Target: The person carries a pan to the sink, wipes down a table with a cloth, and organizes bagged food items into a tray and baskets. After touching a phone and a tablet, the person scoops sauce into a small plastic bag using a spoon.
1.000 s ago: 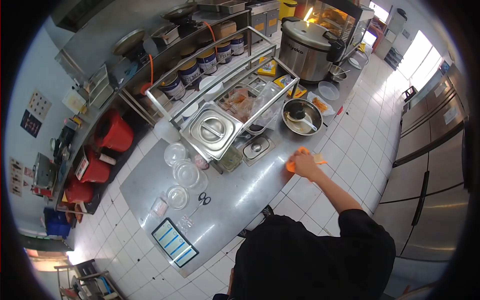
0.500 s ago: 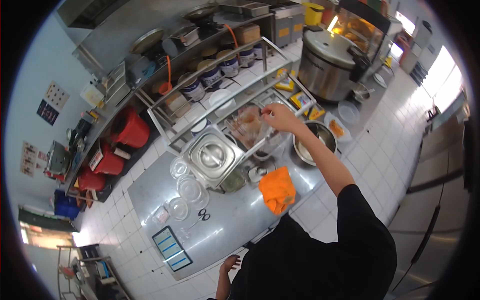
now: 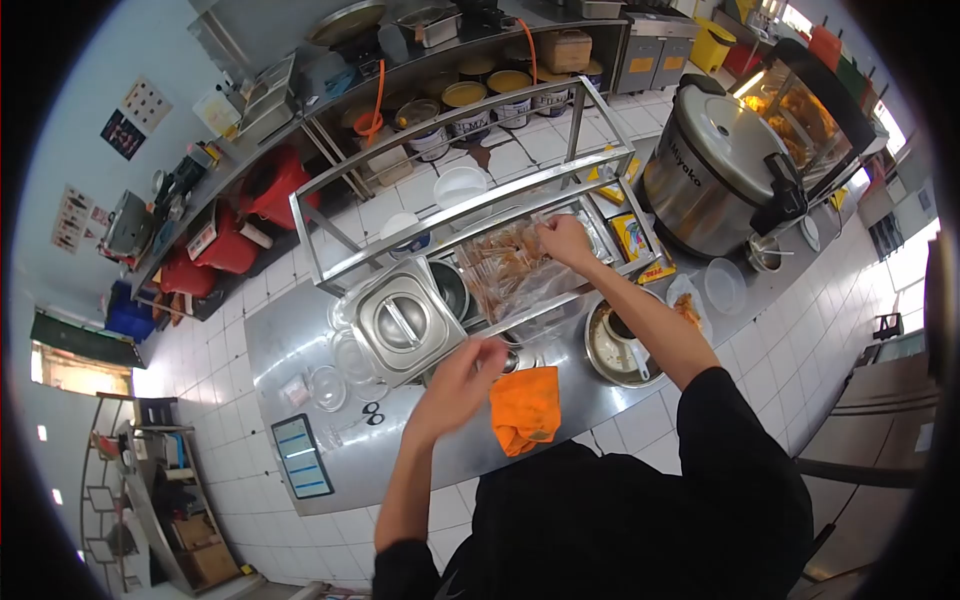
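Note:
My right hand [image 3: 566,243] is closed on the edge of a clear plastic bag [image 3: 535,240]. The bag is one of several with brown contents lying in a tray [image 3: 600,236] inside the metal frame. My left hand [image 3: 458,388], slightly blurred, hovers over the counter with its fingers stretched out and holds nothing. Just beyond it stands a lidded steel food pan [image 3: 402,318]. To its right lies a crumpled orange cloth [image 3: 526,408]. A steel pot [image 3: 612,345] with a white-handled utensil stands under my right forearm.
A large rice cooker [image 3: 710,165] stands at the right end, beside yellow packets [image 3: 632,240]. On the counter's left lie a tablet [image 3: 301,456], black-handled scissors [image 3: 373,413] and clear lids [image 3: 328,388]. The metal frame [image 3: 450,118] rises over the far edge.
My left hand has risen from low beside my body to above the counter. My right hand stays at the bags, and the view has shifted.

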Action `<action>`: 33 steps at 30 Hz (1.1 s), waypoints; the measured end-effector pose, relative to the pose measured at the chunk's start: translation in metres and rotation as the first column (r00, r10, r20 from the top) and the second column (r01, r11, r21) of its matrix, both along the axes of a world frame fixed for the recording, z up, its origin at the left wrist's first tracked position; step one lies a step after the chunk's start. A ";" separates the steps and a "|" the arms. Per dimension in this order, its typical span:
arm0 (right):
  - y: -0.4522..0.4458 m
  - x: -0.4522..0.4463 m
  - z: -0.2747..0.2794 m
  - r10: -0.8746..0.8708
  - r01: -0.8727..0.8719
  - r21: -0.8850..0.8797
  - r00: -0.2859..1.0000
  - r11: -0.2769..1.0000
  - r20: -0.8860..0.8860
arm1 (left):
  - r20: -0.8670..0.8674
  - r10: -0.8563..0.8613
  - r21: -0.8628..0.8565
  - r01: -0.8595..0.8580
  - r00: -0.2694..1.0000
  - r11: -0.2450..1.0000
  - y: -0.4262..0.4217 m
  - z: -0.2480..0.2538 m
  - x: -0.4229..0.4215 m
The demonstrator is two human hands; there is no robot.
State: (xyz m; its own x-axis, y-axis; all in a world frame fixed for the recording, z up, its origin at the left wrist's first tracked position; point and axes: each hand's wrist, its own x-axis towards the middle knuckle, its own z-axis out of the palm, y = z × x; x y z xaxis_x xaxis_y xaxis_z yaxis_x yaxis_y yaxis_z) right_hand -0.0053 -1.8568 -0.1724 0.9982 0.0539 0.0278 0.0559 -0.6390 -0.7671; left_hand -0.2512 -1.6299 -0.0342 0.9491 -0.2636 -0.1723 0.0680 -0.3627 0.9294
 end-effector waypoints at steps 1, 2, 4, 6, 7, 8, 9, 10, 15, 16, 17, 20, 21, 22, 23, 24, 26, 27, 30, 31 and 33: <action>-0.006 0.000 0.006 -0.033 0.034 0.050 0.999 0.998 -0.024 | 0.052 0.013 0.000 -0.013 0.999 1.000 -0.015 -0.011 0.032; -0.008 0.003 0.006 -0.058 0.058 0.012 0.998 0.998 -0.008 | 0.009 0.065 0.113 -0.066 0.998 0.991 -0.027 -0.027 0.065; -0.006 0.011 0.005 -0.116 0.117 -0.045 0.993 0.992 0.030 | -0.056 0.222 0.408 -0.181 0.973 0.895 -0.044 -0.073 0.127; 0.000 0.018 -0.005 -0.138 0.142 -0.048 0.987 0.989 0.078 | -0.125 0.253 0.656 -0.111 0.960 0.746 -0.044 -0.120 0.184; 0.002 0.020 -0.008 -0.153 0.158 -0.051 0.983 0.986 0.100 | -0.197 0.185 0.724 0.015 0.963 0.690 -0.037 -0.141 0.210; 0.003 0.022 -0.008 -0.056 0.065 -0.102 0.995 0.993 0.083 | -0.277 0.125 0.772 0.144 0.953 0.619 -0.033 -0.151 0.225; 0.004 0.022 -0.008 0.041 -0.032 -0.152 0.997 0.988 0.058 | -0.220 0.291 0.769 -0.017 0.931 0.639 -0.034 -0.152 0.228; 0.007 0.024 -0.007 0.136 -0.127 -0.197 0.990 0.972 0.030 | -0.164 0.449 0.756 -0.180 0.878 0.629 -0.036 -0.152 0.233; 0.024 0.028 -0.017 0.096 -0.092 -0.306 0.995 0.948 0.000 | 0.041 0.514 0.764 -0.359 0.857 0.536 -0.032 -0.162 0.257; 0.025 0.025 -0.006 0.036 -0.061 -0.265 0.994 0.962 -0.099 | 0.083 0.449 0.795 -0.331 0.890 0.509 -0.033 -0.151 0.256; 0.023 0.029 -0.005 0.071 -0.098 -0.281 0.992 0.955 -0.102 | 0.120 0.379 0.823 -0.306 0.917 0.479 -0.034 -0.141 0.256; 0.010 0.037 -0.023 0.138 -0.168 -0.325 0.984 0.931 -0.114 | 0.099 0.243 0.884 -0.198 0.965 0.424 -0.042 -0.133 0.253; 0.008 0.042 -0.035 0.132 -0.157 -0.338 0.987 0.928 -0.095 | 0.083 0.212 0.897 -0.166 0.974 0.410 -0.046 -0.130 0.255; 0.009 0.047 -0.046 0.126 -0.145 -0.351 0.989 0.925 -0.074 | 0.070 0.192 0.908 -0.142 0.979 0.393 -0.048 -0.127 0.254; 0.007 0.035 -0.003 0.159 -0.187 -0.368 0.982 0.911 -0.106 | 0.058 0.172 0.918 -0.121 0.983 0.377 -0.051 -0.124 0.252; 0.009 0.039 -0.012 0.166 -0.203 -0.375 0.978 0.905 -0.127 | 0.044 0.154 0.927 -0.097 0.987 0.361 -0.053 -0.123 0.249; 0.010 0.049 -0.024 0.176 -0.228 -0.388 0.971 0.893 -0.164 | -0.046 0.133 0.912 -0.013 0.990 0.409 -0.053 -0.120 0.254; 0.012 0.054 -0.026 0.244 -0.317 -0.409 0.944 0.856 -0.220 | -0.086 0.120 0.901 0.026 0.989 0.432 -0.052 -0.119 0.259; 0.017 0.060 -0.026 0.330 -0.450 -0.415 0.885 0.791 -0.330 | -0.041 0.132 0.895 -0.023 0.990 0.446 -0.046 -0.150 0.269; 0.018 0.058 -0.027 0.295 -0.415 -0.394 0.897 0.820 -0.330 | -0.075 0.135 0.896 0.008 0.988 0.444 -0.044 -0.154 0.272; 0.022 0.052 -0.026 0.249 -0.358 -0.380 0.918 0.853 -0.308 | -0.145 0.140 0.896 0.069 0.979 0.438 -0.045 -0.144 0.272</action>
State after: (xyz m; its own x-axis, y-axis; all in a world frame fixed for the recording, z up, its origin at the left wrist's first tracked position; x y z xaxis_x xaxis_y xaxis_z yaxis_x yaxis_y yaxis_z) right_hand 0.0462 -1.8344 -0.1984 0.9020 0.3068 -0.3037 0.1514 -0.8836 -0.4430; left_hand 0.0213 -1.6748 -0.1784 0.8787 0.1708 -0.4457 0.2173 -0.9746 0.0550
